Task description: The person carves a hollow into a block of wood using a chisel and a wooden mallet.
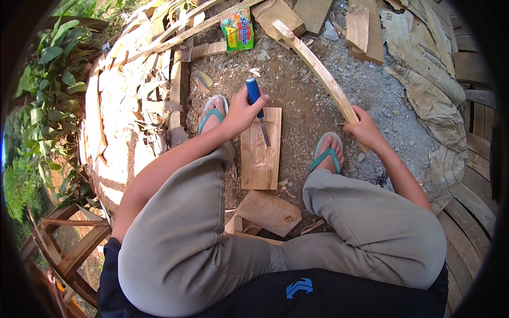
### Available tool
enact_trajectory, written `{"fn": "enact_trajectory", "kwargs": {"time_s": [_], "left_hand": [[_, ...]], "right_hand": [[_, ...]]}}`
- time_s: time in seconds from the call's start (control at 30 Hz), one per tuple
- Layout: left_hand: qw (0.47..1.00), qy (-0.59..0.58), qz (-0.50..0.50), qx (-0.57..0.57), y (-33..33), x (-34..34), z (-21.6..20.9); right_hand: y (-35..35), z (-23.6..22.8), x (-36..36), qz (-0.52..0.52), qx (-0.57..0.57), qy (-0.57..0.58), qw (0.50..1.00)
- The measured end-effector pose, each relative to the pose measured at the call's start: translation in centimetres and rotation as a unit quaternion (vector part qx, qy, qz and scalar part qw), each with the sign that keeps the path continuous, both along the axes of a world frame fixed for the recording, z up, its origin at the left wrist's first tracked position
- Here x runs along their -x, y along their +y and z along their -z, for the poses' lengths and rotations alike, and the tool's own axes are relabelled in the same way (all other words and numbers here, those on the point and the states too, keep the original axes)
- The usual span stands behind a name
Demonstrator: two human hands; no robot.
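Note:
My left hand point(245, 112) is wrapped round the blue handle of a chisel point(253, 90). The chisel leans a little, and its metal blade points down at a small dark slot cut in a flat wooden board point(259, 172). That board lies on the ground between my feet. In my right hand point(365, 129) is one end of a long, rough wooden stick point(318, 69), gripped near its lower end. The stick slants up and to the left, well apart from the chisel. My right fingertips are partly hidden round the wood.
My sandalled feet point(327, 152) flank the board. Nearer me lies a wood block point(270, 212). Further off are a green packet point(237, 30), wood offcuts point(278, 20) and a plank point(366, 32). Crumpled sacking point(432, 79) lies at the right, leafy plants point(55, 50) at the left.

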State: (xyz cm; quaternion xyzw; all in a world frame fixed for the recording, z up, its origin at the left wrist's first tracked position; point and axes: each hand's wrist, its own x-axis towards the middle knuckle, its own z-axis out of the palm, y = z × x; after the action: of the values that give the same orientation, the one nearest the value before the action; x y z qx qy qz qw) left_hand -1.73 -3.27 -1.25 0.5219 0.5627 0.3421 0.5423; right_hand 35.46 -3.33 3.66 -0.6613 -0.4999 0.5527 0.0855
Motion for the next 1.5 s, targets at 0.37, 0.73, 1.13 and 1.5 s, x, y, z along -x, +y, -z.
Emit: {"fn": "enact_trajectory", "kwargs": {"time_s": [0.37,0.73,1.13,1.5], "left_hand": [[0.999,0.023,0.042,0.008,0.9,-1.2,0.7],[0.992,0.064,0.107,-0.022,1.3,-1.6,2.1],[0.989,0.067,0.131,0.0,1.6,-3.4,0.3],[0.981,0.075,0.18,-0.005,1.3,-3.4,1.5]], "right_hand": [[1.1,-2.6,-0.5,-0.132,-0.064,-0.073,0.986],[3.1,-8.9,1.9,-0.17,-0.205,-0.062,0.962],[7.0,-8.3,-0.6,-0.228,-0.219,-0.187,0.93],[5.3,-11.7,2.1,-0.128,-0.264,-0.133,0.947]]}}
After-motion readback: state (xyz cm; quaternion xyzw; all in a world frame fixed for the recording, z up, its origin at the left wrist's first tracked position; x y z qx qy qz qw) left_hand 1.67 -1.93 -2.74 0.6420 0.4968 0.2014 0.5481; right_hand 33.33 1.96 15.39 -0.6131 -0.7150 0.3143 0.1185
